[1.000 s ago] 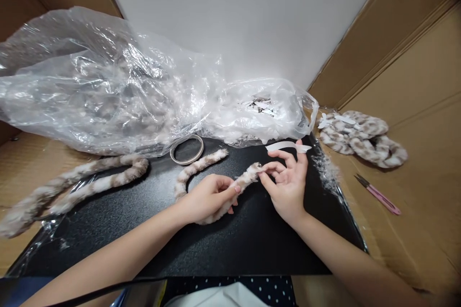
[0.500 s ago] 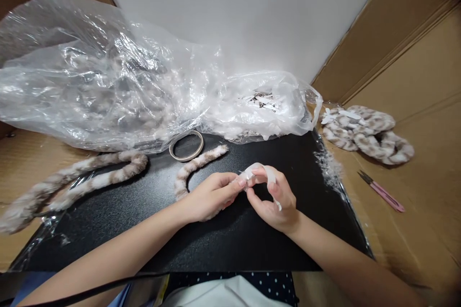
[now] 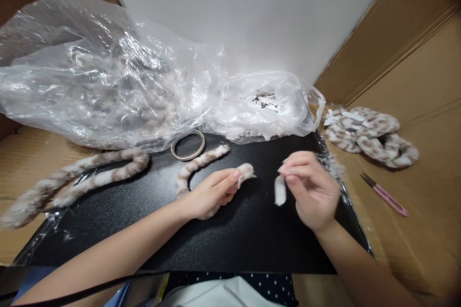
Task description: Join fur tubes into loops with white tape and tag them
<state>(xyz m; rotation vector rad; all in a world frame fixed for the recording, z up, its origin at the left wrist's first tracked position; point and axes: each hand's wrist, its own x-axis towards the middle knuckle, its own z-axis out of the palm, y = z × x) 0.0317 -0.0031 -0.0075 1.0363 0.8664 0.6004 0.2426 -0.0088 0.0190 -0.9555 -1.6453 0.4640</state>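
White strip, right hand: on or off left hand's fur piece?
Off: white strip hangs from right hand, black tabletop showing between it and fur piece.

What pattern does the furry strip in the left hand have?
The furry strip is whitish with brownish bands, clearest in the head view.

Left hand [image 3: 218, 192] grips furry cord [image 3: 196, 162] near one end; right hand [image 3: 311, 189] pinches white strip [image 3: 280, 192], apart from it. Tape roll [image 3: 186, 158] sits just beyond cord. Pink snips [image 3: 389, 198] lie on cardboard [image 3: 382, 235], right.
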